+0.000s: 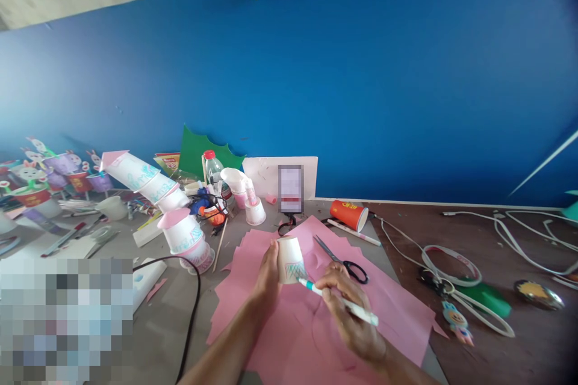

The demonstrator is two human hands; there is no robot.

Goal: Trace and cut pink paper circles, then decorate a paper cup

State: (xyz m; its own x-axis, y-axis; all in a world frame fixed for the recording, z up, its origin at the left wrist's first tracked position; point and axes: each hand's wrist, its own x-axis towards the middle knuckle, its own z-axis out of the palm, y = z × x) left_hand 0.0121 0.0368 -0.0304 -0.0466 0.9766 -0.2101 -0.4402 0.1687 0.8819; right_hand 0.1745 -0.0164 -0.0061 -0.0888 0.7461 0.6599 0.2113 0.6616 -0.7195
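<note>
My left hand (270,271) is grasping a white paper cup (289,255) by its left side, the narrow end pointing toward the back edge of the counter (478,367); my right hand (345,307) grips a white marker (362,312) with a teal tip, which meets the cup's wall near the wide end, beside pink and green scribbles; whether it is pressing there I cannot tell. I hold the cup above the pink paper (282,343), which spreads toward the counter's front edge; the scissors (336,254) lie on that paper, their black handles just beyond my right hand; near the back edge an orange cup (347,215) lies on its side, with another marker (354,233) just in front of it; a phone (290,189) stands upright before a pale card (262,174) at that edge; toward the left edge a leaning tower of decorated cups (153,183) rises, and toward the right edge lie a doll keyring (457,320) and a white cable (506,231).
</note>
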